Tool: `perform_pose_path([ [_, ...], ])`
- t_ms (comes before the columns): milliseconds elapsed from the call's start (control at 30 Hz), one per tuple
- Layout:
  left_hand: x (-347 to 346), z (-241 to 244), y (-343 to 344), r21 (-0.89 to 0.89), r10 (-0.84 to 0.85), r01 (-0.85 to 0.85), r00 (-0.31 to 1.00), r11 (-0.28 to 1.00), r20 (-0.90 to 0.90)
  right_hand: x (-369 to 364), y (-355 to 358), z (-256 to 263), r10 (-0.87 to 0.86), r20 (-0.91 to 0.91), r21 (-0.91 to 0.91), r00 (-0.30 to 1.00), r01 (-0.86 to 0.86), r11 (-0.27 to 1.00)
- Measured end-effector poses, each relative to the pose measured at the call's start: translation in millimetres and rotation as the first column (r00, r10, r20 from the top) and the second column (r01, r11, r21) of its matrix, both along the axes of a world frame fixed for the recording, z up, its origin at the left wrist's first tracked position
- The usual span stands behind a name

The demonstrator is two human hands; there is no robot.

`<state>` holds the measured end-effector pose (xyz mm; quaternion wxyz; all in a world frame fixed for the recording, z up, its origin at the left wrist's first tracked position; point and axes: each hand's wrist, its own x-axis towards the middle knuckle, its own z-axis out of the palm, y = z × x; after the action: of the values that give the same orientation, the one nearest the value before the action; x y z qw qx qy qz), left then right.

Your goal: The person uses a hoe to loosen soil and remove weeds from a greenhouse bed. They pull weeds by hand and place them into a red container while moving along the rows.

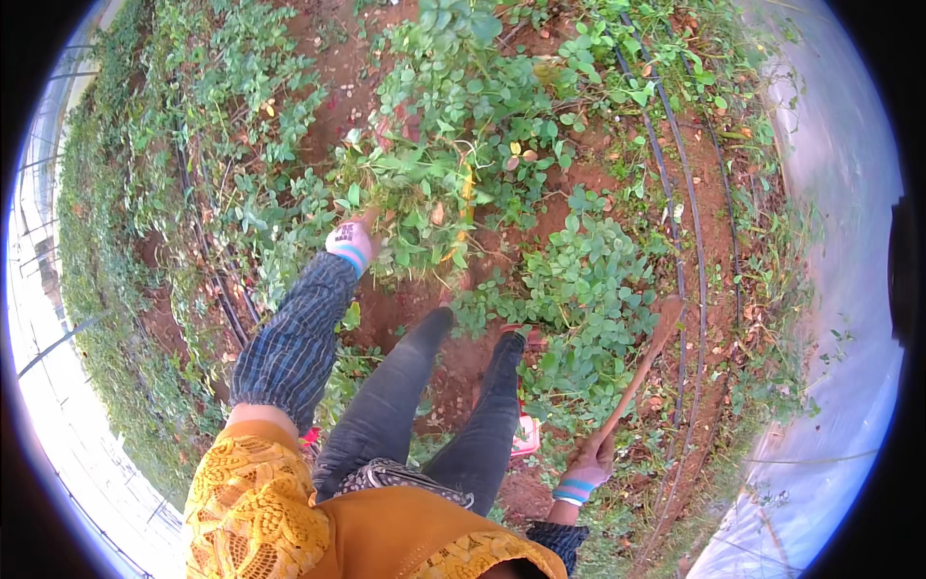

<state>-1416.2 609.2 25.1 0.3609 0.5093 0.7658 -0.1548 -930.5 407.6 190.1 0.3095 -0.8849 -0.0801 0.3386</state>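
Note:
My left hand (353, 237), in a pale pink knit glove with a blue-striped cuff, reaches forward and is closed on one side of a basket-sized bundle of cut green weeds (416, 210). Leaves hide its fingertips. A yellow strip (465, 199) runs along the bundle's right side. My right hand (589, 463), gloved the same way, grips a wooden handle (633, 383) low on the right. The handle slants up and away and widens at its far end, beside the leafy plants; whether a metal head is fitted there cannot be told.
Leafy bushes (586, 275) grow around my legs on reddish soil. Black drip-irrigation hoses (684, 181) run along the right, and more hoses (210, 253) lie at left. Plastic sheeting (839, 253) forms the right edge. A pink-and-white container (527, 436) sits beside my leg.

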Motion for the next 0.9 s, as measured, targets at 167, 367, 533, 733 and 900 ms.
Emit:
perform_pose_path([
  [167, 35, -11, 2, 0.161, -0.159, 0.167, 0.985, 0.973, -0.059, -48, 26, 15, 0.142, 0.038, 0.006, 0.989, -0.142, 0.99],
  [367, 31, -142, 35, 0.012, 0.007, -0.007, 0.998, 1.0, 0.058, -65, 31, -16, 0.231, -0.073, -0.069, 0.97, -0.236, 0.969],
  [533, 10, -189, 49, -0.069, 0.151, -0.153, 0.988, 0.986, -0.024, -89, 26, -36, 0.102, -0.214, -0.141, 0.971, -0.134, 0.981],
  [733, 10, -151, 62, -0.169, -0.259, 0.288, 0.95, 0.943, 0.177, -66, 55, 1, 0.004, -0.584, 0.015, 0.812, 0.005, 1.0],
  [900, -41, -139, 56, 0.058, 0.159, -0.196, 0.909, 0.979, 0.384, -41, 61, 10, 0.176, -0.929, 0.287, 0.325, 0.338, 0.896],
])
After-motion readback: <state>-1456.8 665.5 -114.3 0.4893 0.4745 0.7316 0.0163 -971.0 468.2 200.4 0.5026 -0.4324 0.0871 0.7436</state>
